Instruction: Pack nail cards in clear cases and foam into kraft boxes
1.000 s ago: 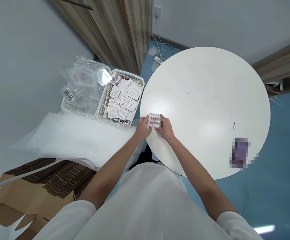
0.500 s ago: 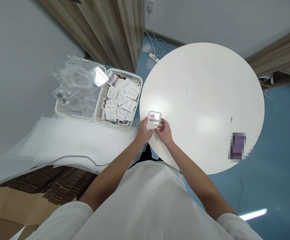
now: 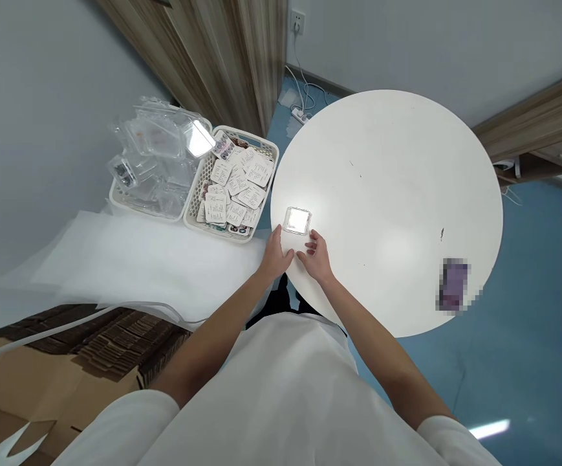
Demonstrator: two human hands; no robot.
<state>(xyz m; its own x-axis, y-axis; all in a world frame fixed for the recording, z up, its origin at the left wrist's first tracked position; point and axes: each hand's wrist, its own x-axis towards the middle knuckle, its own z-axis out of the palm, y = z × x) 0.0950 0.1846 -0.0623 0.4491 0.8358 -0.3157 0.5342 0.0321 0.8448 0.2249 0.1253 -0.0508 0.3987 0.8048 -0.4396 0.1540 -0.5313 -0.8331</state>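
Observation:
A small clear plastic box (image 3: 297, 220) lies flat on the round white table (image 3: 407, 194) near its left edge, glaring under the light. My left hand (image 3: 277, 251) rests just below the box at the table's rim, fingers loosely extended, holding nothing. My right hand (image 3: 314, 254) sits beside it on the tabletop, fingers spread and apart from the box.
Left of the table, a white basket (image 3: 261, 223) holds several printed cards, and another basket (image 3: 130, 206) holds clear plastic boxes. White foam sheet (image 3: 140, 259) lies below them. An open cardboard carton (image 3: 67, 362) of brown pieces sits at lower left. A blurred purple object (image 3: 453, 285) lies at the table's right edge.
Both hands held the clear box a second ago; they set it on the table and have drawn back toward me, leaving it lying free.

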